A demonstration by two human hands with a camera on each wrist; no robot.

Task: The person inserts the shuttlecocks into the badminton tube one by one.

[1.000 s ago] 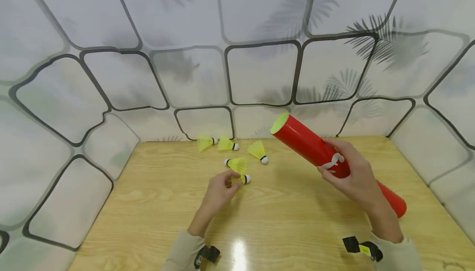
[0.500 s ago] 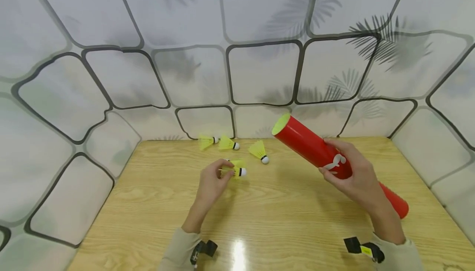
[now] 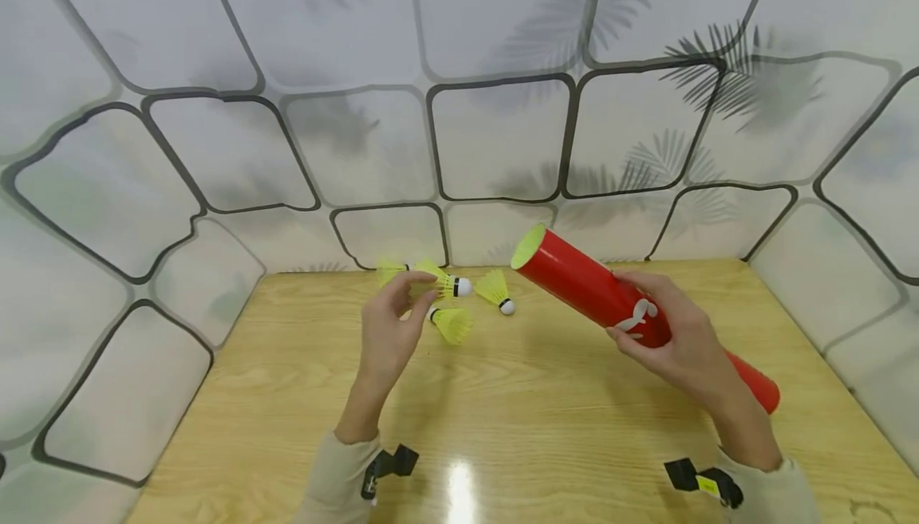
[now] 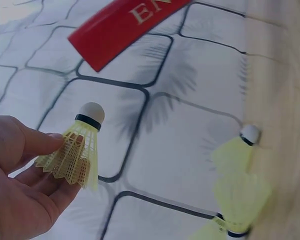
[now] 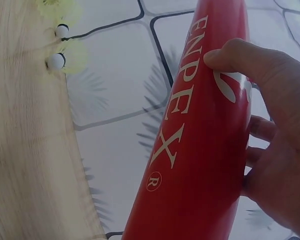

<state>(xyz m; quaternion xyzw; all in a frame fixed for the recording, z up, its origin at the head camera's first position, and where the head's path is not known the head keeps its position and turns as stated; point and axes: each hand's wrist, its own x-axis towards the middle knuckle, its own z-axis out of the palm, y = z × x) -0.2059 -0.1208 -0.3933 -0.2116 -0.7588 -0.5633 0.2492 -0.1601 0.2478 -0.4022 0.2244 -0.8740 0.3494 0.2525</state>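
My left hand pinches a yellow shuttlecock by its skirt, its white cork pointing right in the head view. In the left wrist view the thumb and fingers hold the lower skirt of this shuttlecock, cork upward. My right hand grips a red shuttlecock tube tilted toward the upper left, its pale green mouth uncovered. Lettering on the tube reads ENPEX. More red shows past the right wrist, seemingly the tube's lower end. The held shuttlecock is apart from the tube.
Several other shuttlecocks lie toward the back of the wooden table, among them one shuttlecock nearest the tube and another shuttlecock in front. A patterned backdrop rises behind the table and along both sides.
My left hand has lifted one shuttlecock off the table and carried it up and slightly left. The shuttlecock lying beside it has turned. The right hand and tube have stayed nearly still.
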